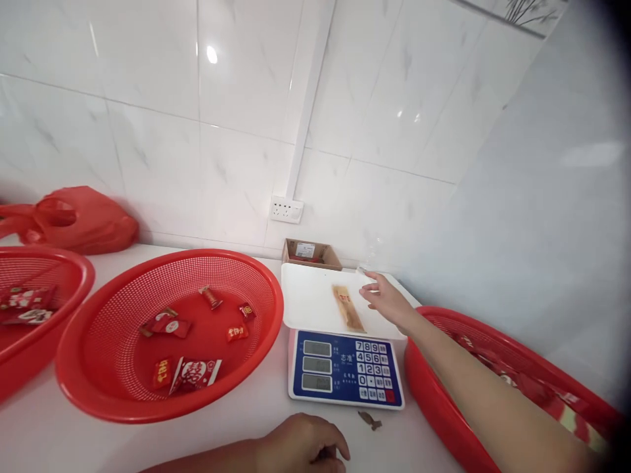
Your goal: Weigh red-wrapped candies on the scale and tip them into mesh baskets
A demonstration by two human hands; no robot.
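Note:
My right hand [387, 297] reaches over the white pan of a digital scale [315, 299], fingers stretched out and apart, holding nothing. Just left of its fingertips a long tan snack packet [348, 307] lies on the pan. My left hand [305, 447] rests on the white table at the bottom edge, fingers curled under; whether it holds anything I cannot make out. A small brown scrap [369, 420] lies on the table just right of it, in front of the scale's blue keypad [345, 373].
A large red mesh basket [93, 387] with several red wrapped sweets stands left of the scale. Another red basket [64, 276] is at far left, a third [434, 407] under my right forearm. A small cardboard box [310, 252], wall socket [286, 209] and red plastic bag [83, 220] sit behind.

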